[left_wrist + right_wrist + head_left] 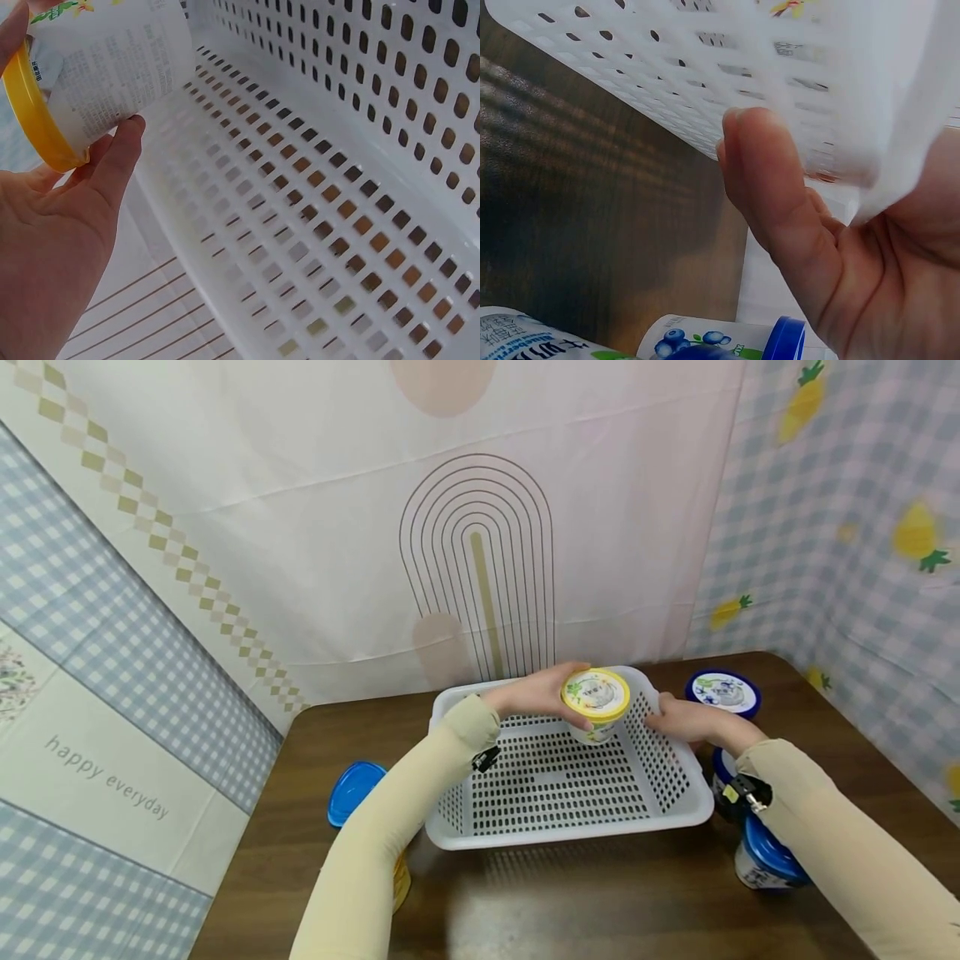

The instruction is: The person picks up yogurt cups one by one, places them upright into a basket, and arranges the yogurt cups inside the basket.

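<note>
My left hand grips a yogurt tub with a yellow lid, fingers and thumb around its sides. The tub is inside the right part of a white perforated plastic basket; whether it touches the basket floor I cannot tell. In the left wrist view, fingertips press the white printed wall of the tub near its yellow rim. My right hand holds the basket's right end by the rim. The right wrist view shows the thumb side of the right hand against the basket's outer wall.
Right of the basket stand blue-lidded tubs: one at the back, one partly behind the right wrist, one nearer the front. On the left lie a blue-lidded container and a yellow one, both partly covered by my left arm. A curtain hangs behind the wooden table.
</note>
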`<state>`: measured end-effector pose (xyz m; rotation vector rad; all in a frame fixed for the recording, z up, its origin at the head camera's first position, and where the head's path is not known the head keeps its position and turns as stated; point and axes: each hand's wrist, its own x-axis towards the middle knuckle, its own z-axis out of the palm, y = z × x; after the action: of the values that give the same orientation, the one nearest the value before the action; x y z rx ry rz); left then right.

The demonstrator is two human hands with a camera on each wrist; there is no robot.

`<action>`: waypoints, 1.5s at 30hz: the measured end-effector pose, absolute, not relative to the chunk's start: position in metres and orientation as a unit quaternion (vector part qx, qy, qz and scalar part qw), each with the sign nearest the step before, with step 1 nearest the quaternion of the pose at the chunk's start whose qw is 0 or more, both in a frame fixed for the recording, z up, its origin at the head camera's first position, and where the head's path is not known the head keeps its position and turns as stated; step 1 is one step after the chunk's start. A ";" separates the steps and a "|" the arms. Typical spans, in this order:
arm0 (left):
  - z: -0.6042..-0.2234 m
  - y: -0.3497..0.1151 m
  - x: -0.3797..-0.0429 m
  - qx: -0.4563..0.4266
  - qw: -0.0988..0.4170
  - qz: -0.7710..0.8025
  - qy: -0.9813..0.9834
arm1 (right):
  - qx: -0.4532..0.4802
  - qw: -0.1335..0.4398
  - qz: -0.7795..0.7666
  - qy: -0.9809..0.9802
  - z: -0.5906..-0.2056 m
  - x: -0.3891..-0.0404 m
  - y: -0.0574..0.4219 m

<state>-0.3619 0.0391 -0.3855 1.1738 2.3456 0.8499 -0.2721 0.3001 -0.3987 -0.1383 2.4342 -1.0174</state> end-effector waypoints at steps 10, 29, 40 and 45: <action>-0.394 0.046 -0.358 0.422 0.200 0.311 0.828 | -0.063 0.242 -0.376 0.892 -0.400 -0.270 0.301; -0.407 0.046 -0.361 0.431 0.212 0.326 0.814 | -0.064 0.240 -0.364 0.898 -0.396 -0.270 0.300; -0.413 0.047 -0.360 0.413 0.225 0.311 0.826 | -0.058 0.247 -0.381 0.889 -0.398 -0.271 0.301; -0.414 0.047 -0.360 0.416 0.231 0.305 0.825 | -0.057 0.249 -0.386 0.887 -0.399 -0.271 0.301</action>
<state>-0.3604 0.0473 -0.4139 1.1426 2.2688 0.8400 -0.2714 0.3010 -0.3988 -0.1544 2.4154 -1.0520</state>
